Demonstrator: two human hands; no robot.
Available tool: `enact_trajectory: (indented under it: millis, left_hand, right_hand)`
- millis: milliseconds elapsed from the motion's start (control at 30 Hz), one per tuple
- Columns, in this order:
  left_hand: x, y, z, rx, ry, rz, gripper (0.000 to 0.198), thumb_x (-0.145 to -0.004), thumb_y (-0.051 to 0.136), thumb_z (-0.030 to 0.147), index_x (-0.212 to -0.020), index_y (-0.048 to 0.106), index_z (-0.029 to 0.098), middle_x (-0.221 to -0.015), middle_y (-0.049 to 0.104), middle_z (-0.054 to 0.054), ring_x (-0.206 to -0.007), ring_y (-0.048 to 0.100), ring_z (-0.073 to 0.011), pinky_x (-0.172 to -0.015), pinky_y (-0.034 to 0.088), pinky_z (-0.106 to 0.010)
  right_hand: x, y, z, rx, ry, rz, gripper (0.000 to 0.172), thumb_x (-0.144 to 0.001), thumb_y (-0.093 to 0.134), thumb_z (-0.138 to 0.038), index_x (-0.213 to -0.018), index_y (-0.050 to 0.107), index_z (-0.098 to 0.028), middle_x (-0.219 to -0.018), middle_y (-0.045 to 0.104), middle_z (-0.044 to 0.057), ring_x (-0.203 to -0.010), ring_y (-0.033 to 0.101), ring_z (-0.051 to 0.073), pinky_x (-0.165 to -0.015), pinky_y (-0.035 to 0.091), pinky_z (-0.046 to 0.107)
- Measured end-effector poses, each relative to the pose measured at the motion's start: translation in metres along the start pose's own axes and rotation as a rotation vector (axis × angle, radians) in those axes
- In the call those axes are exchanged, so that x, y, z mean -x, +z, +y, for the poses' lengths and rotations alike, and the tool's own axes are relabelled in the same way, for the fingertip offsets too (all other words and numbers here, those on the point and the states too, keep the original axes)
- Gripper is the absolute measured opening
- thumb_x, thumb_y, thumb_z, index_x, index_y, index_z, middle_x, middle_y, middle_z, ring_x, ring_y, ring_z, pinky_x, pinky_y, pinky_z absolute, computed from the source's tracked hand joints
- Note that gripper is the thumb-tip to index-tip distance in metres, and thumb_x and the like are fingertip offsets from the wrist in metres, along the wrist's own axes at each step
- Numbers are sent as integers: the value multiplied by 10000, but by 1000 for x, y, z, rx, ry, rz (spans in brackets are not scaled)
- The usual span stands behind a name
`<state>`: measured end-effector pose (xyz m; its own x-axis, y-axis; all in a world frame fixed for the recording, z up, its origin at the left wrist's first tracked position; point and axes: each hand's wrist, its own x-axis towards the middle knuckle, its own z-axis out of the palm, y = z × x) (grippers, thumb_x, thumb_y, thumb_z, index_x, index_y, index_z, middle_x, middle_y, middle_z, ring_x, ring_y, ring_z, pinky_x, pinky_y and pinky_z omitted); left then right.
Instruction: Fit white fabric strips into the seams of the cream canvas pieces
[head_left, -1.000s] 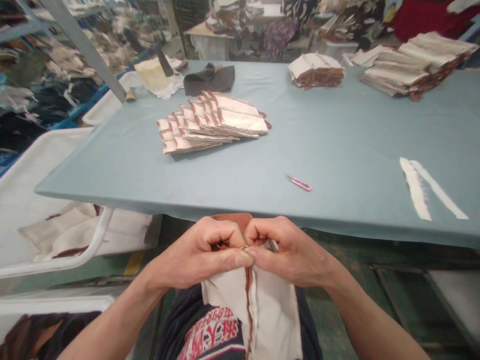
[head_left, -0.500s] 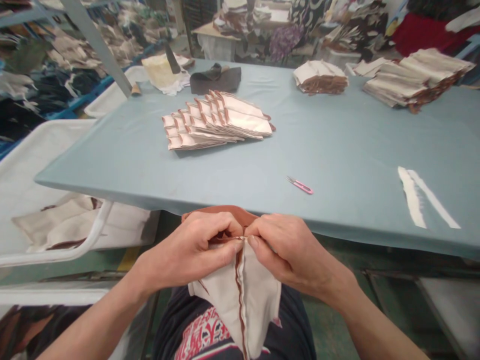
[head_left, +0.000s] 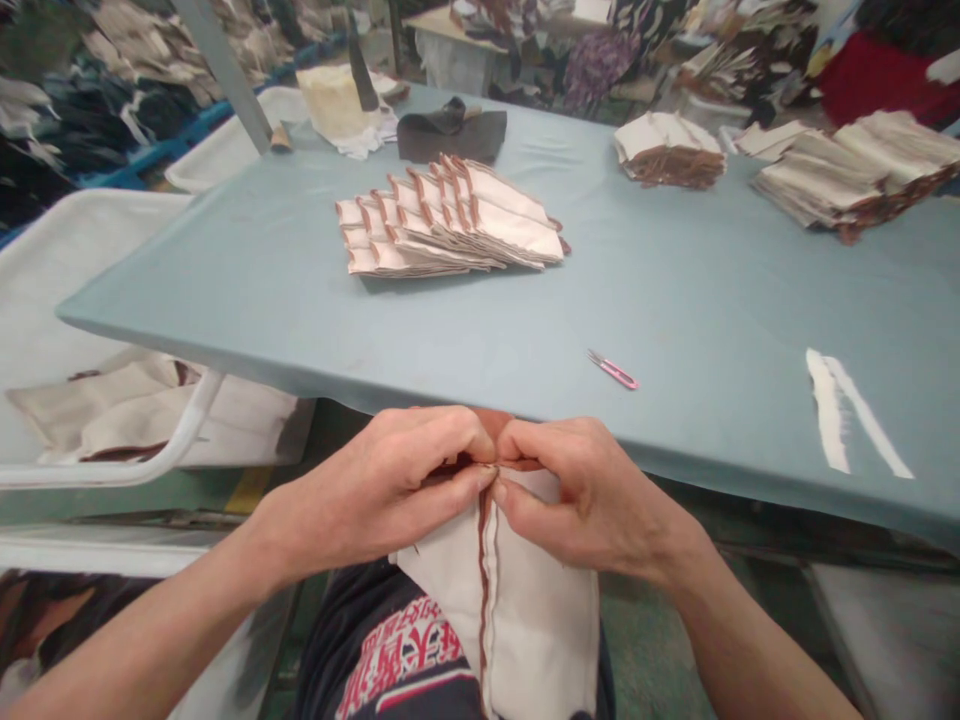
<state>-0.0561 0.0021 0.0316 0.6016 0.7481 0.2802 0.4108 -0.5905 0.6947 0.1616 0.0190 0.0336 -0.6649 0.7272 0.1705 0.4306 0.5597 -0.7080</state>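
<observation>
A cream fabric piece (head_left: 536, 575) with a brown-edged seam down its middle hangs over my lap, just off the table's front edge. At the top of that seam, my left hand (head_left: 405, 480) pinches the cloth between thumb and forefinger. Right beside it, my right hand (head_left: 577, 490) pinches the same edge, the fingertips of both hands nearly touching. Behind my fingers shows a bit of its brown side; the rest of that side is hidden. On the table beyond lie pink-handled thread snips (head_left: 613, 370), apart from both hands.
A fanned stack of sewn cream pieces (head_left: 450, 220) lies on the blue-grey table (head_left: 300, 330). Farther back are more stacks (head_left: 667, 150) and a dark folded cloth (head_left: 454, 135). White strips (head_left: 855, 415) lie at right. A white bin (head_left: 105, 475) with cloth pieces stands at left.
The lower part of the cream piece has swung right and shows more of its right panel. Both hands keep pinching the seam top, the right fingers slightly shifted. The view has turned a little.
</observation>
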Motion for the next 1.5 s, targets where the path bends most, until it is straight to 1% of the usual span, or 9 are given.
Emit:
enact_trajectory:
  millis: [267, 633, 700, 900, 1033, 1167, 1267, 1367, 1500]
  left_hand:
    - [7, -5, -8, -37, 81, -23, 146, -1053, 520, 138, -918, 520, 194, -824, 615, 16, -686, 542, -112, -629, 390, -233]
    - [9, -1, -28, -300, 380, -73, 192, -1083, 344, 138, -1158, 502, 219, -830, 703, -42, -689, 628, -162, -609, 436, -279]
    - [6, -2, -26, -364, 402, -84, 215, -1088, 315, 129, -1177, 490, 218, -790, 689, -26, -646, 611, -157, -597, 436, -275]
    - [2, -4, -17, -531, 414, -113, 205, -1071, 357, 81, -1097, 513, 212, -745, 679, 5, -616, 605, -152, -552, 414, -274]
    - [2, -5, -14, -492, 402, -136, 248, -1050, 367, 47, -1163, 525, 201, -815, 713, -9, -687, 658, -147, -600, 469, -248]
    - [-4, -9, -7, -508, 387, -153, 239, -1069, 333, 59, -1114, 532, 182, -800, 674, -2, -668, 628, -149, -601, 463, -261]
    - [-10, -11, -2, -509, 394, -119, 250, -1075, 310, 74, -1087, 539, 175, -772, 628, 8, -641, 579, -155, -574, 433, -276]
    - [-12, -13, 1, -482, 385, -136, 262, -1065, 315, 56, -1058, 545, 179, -758, 621, 13, -623, 554, -142, -568, 418, -266]
    - [-11, -13, 4, -490, 363, -189, 258, -1037, 359, 23, -1021, 553, 192, -791, 668, -2, -682, 612, -135, -614, 450, -241]
  right_hand:
    - [-9, -2, -7, 36, -38, -64, 175, -804, 490, -139, -710, 373, -228, -608, 406, -69, -537, 357, 87, -553, 239, 260]
    - [-1, 10, 10, -611, 191, -112, 123, -764, 562, -135, -687, 496, -204, -612, 406, -80, -541, 335, 75, -493, 277, 196]
    - [3, 11, 13, -758, 275, -145, 118, -809, 613, -217, -723, 538, -192, -625, 422, -72, -545, 335, 77, -486, 273, 197]
    - [12, 18, 17, -1090, 354, -193, 520, -937, 607, -663, -737, 486, -199, -660, 390, -64, -549, 293, 74, -472, 257, 205]
    - [14, 12, 17, -854, 298, -190, 415, -1033, 503, -527, -791, 520, -190, -695, 454, -44, -594, 382, 96, -526, 325, 219]
    - [11, -9, 8, -246, 49, -151, 283, -1039, 407, -213, -801, 557, -178, -719, 573, 5, -654, 483, 131, -617, 338, 275]
    - [8, -20, 1, 134, -29, -121, 234, -956, 457, -125, -756, 568, -176, -690, 602, 32, -625, 477, 152, -596, 269, 322]
    - [8, -20, -1, 75, -18, -100, 193, -912, 467, -98, -792, 602, -167, -705, 635, 23, -614, 508, 141, -601, 295, 304]
    - [11, -9, 2, -355, 79, -48, 194, -914, 434, -129, -785, 566, -188, -606, 499, -58, -526, 420, 96, -543, 313, 238]
